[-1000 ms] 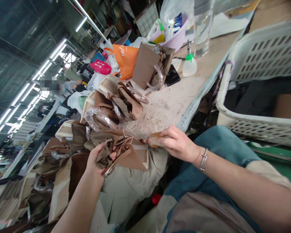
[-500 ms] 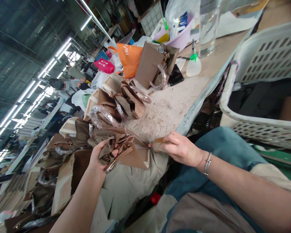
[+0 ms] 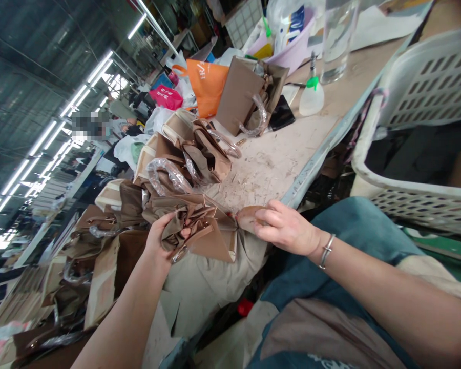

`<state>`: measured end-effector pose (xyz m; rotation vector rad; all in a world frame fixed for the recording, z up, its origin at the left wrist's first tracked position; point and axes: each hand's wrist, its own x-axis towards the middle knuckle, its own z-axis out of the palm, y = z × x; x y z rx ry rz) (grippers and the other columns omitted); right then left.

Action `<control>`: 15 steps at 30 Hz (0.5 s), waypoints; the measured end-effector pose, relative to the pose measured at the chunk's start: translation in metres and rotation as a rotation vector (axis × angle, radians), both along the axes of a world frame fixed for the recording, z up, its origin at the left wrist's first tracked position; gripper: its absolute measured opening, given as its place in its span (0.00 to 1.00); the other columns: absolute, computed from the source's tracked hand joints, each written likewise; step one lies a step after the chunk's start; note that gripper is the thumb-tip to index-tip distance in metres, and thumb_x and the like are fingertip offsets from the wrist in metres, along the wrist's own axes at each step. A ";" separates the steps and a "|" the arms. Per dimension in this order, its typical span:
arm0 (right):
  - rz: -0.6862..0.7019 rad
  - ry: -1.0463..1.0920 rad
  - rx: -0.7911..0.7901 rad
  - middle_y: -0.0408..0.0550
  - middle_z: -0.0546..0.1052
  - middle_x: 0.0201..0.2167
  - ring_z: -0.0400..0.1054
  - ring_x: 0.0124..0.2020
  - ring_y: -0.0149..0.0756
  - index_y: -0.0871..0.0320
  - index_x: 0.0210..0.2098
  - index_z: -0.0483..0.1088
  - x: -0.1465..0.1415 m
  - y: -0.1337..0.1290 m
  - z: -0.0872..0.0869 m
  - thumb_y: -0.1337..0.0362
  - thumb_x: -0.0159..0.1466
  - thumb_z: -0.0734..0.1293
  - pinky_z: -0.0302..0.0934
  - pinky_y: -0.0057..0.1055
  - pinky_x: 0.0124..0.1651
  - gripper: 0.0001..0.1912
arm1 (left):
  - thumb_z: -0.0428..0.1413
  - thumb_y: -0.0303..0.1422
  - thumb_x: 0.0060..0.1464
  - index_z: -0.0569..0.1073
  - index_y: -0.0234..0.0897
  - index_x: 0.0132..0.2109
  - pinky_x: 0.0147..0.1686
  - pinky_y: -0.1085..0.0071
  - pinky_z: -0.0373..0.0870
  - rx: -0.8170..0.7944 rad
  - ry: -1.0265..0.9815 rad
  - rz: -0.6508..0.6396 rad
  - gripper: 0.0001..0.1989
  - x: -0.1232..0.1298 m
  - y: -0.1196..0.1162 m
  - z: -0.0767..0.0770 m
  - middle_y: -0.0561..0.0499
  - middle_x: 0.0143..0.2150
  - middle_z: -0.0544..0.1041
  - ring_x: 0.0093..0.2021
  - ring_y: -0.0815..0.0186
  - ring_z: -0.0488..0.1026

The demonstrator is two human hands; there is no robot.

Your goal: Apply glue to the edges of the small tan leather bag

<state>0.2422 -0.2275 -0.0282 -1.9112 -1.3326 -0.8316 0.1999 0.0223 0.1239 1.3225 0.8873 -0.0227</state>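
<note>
A brown handbag (image 3: 217, 241) with a crumpled fabric lining lies on its side near the table edge. My left hand (image 3: 161, 243) is closed on its gathered lining, with some fingers hidden in the folds. From the right, my right hand (image 3: 286, 225) grips a translucent brownish squeeze bottle (image 3: 248, 218). The bottle's small reddish tip points left and is at the bag's edge seam; whether it touches cannot be made out. A light cloth (image 3: 203, 287) hangs beneath the bag.
More brown handbags (image 3: 205, 148) with plastic-wrapped handles stand behind and left. On the table (image 3: 261, 169) are a black phone (image 3: 281, 114), a green-capped bottle (image 3: 312, 97) and a clear water container (image 3: 336, 46). A white plastic basket (image 3: 415, 189) is at right.
My right hand and the squeeze bottle have shifted slightly up, the bottle turning a little along the bag's edge. My left hand keeps its hold on the bag. The view has shifted slightly.
</note>
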 end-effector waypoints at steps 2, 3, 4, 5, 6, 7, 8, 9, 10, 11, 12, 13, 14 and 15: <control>0.007 0.035 -0.027 0.52 0.71 0.40 0.57 0.33 0.34 0.58 0.37 0.70 -0.001 0.001 0.000 0.72 0.65 0.59 0.54 0.34 0.37 0.09 | 0.51 0.30 0.52 0.70 0.32 0.30 0.09 0.78 0.61 0.005 -0.036 -0.053 0.07 0.001 0.004 -0.003 0.52 0.19 0.68 0.14 0.71 0.64; 0.014 0.064 -0.041 0.52 0.71 0.40 0.58 0.33 0.34 0.58 0.37 0.70 -0.001 0.002 -0.001 0.73 0.65 0.59 0.55 0.34 0.37 0.09 | 0.50 0.29 0.52 0.70 0.31 0.30 0.10 0.78 0.62 -0.005 -0.049 -0.076 0.07 0.002 0.007 -0.006 0.52 0.19 0.68 0.14 0.71 0.65; 0.023 0.102 -0.051 0.51 0.71 0.39 0.58 0.34 0.35 0.58 0.39 0.70 -0.002 0.002 -0.002 0.74 0.64 0.59 0.56 0.33 0.38 0.10 | 0.50 0.29 0.53 0.70 0.31 0.30 0.10 0.78 0.62 -0.022 -0.056 -0.097 0.07 0.003 0.011 -0.008 0.51 0.20 0.69 0.14 0.71 0.65; 0.028 0.151 -0.047 0.51 0.71 0.38 0.59 0.35 0.35 0.57 0.40 0.70 -0.002 0.002 -0.003 0.75 0.64 0.59 0.57 0.33 0.38 0.11 | 0.49 0.28 0.53 0.70 0.31 0.31 0.11 0.78 0.63 -0.040 -0.060 -0.118 0.07 0.004 0.015 -0.011 0.51 0.20 0.69 0.15 0.71 0.66; 0.032 0.210 -0.029 0.51 0.70 0.38 0.59 0.36 0.35 0.57 0.40 0.70 -0.003 0.002 -0.004 0.75 0.63 0.59 0.58 0.33 0.39 0.11 | 0.49 0.28 0.53 0.70 0.31 0.30 0.11 0.77 0.63 -0.054 -0.062 -0.141 0.08 0.006 0.019 -0.013 0.50 0.21 0.70 0.15 0.70 0.66; 0.034 0.270 0.005 0.51 0.69 0.37 0.60 0.37 0.35 0.57 0.40 0.70 -0.003 0.001 -0.005 0.75 0.63 0.60 0.59 0.33 0.39 0.11 | 0.48 0.28 0.54 0.71 0.30 0.31 0.11 0.77 0.63 -0.063 -0.062 -0.162 0.09 0.007 0.023 -0.015 0.49 0.21 0.71 0.15 0.70 0.67; 0.037 0.328 0.051 0.50 0.69 0.37 0.61 0.37 0.36 0.57 0.39 0.69 -0.003 0.000 -0.005 0.75 0.62 0.60 0.60 0.32 0.39 0.10 | 0.48 0.29 0.54 0.71 0.30 0.31 0.11 0.77 0.63 -0.068 -0.063 -0.178 0.09 0.009 0.026 -0.016 0.49 0.21 0.71 0.15 0.69 0.67; 0.041 0.379 0.103 0.50 0.68 0.37 0.62 0.38 0.35 0.57 0.38 0.68 -0.003 -0.002 -0.006 0.75 0.62 0.61 0.61 0.32 0.39 0.09 | 0.48 0.29 0.55 0.71 0.30 0.31 0.10 0.77 0.63 -0.066 -0.066 -0.182 0.10 0.010 0.027 -0.018 0.48 0.21 0.71 0.15 0.69 0.67; 0.043 0.420 0.156 0.50 0.68 0.37 0.62 0.37 0.35 0.58 0.37 0.68 -0.003 -0.004 -0.006 0.75 0.61 0.61 0.62 0.31 0.39 0.08 | 0.48 0.29 0.55 0.71 0.30 0.30 0.10 0.77 0.62 -0.060 -0.071 -0.177 0.10 0.011 0.028 -0.018 0.48 0.21 0.71 0.15 0.69 0.67; 0.043 0.448 0.202 0.50 0.68 0.37 0.63 0.37 0.34 0.57 0.37 0.67 -0.003 -0.005 -0.006 0.75 0.61 0.62 0.62 0.31 0.38 0.08 | 0.47 0.29 0.55 0.71 0.30 0.31 0.10 0.77 0.62 -0.056 -0.072 -0.165 0.10 0.012 0.027 -0.019 0.48 0.21 0.71 0.15 0.69 0.67; 0.039 0.465 0.237 0.49 0.68 0.36 0.64 0.37 0.34 0.57 0.37 0.67 -0.002 -0.006 -0.006 0.74 0.61 0.63 0.63 0.30 0.38 0.07 | 0.47 0.28 0.55 0.71 0.29 0.31 0.10 0.77 0.62 -0.055 -0.072 -0.152 0.10 0.014 0.026 -0.019 0.49 0.21 0.71 0.15 0.69 0.67; 0.032 0.474 0.263 0.49 0.68 0.36 0.64 0.37 0.34 0.57 0.37 0.67 -0.002 -0.007 -0.007 0.73 0.61 0.63 0.63 0.30 0.37 0.06 | 0.46 0.28 0.55 0.71 0.30 0.32 0.10 0.77 0.62 -0.059 -0.077 -0.141 0.10 0.014 0.024 -0.019 0.49 0.21 0.71 0.15 0.69 0.67; 0.024 0.477 0.280 0.49 0.68 0.36 0.64 0.36 0.34 0.57 0.37 0.67 -0.001 -0.007 -0.007 0.72 0.62 0.64 0.63 0.30 0.37 0.05 | 0.46 0.27 0.55 0.71 0.30 0.32 0.10 0.77 0.62 -0.066 -0.087 -0.132 0.10 0.015 0.022 -0.020 0.49 0.21 0.71 0.15 0.69 0.67; 0.016 0.477 0.286 0.48 0.68 0.36 0.64 0.37 0.35 0.56 0.37 0.67 -0.001 -0.007 -0.007 0.71 0.62 0.64 0.63 0.30 0.37 0.05 | 0.46 0.27 0.55 0.71 0.30 0.33 0.10 0.77 0.62 -0.076 -0.098 -0.128 0.10 0.016 0.021 -0.021 0.49 0.21 0.72 0.15 0.69 0.67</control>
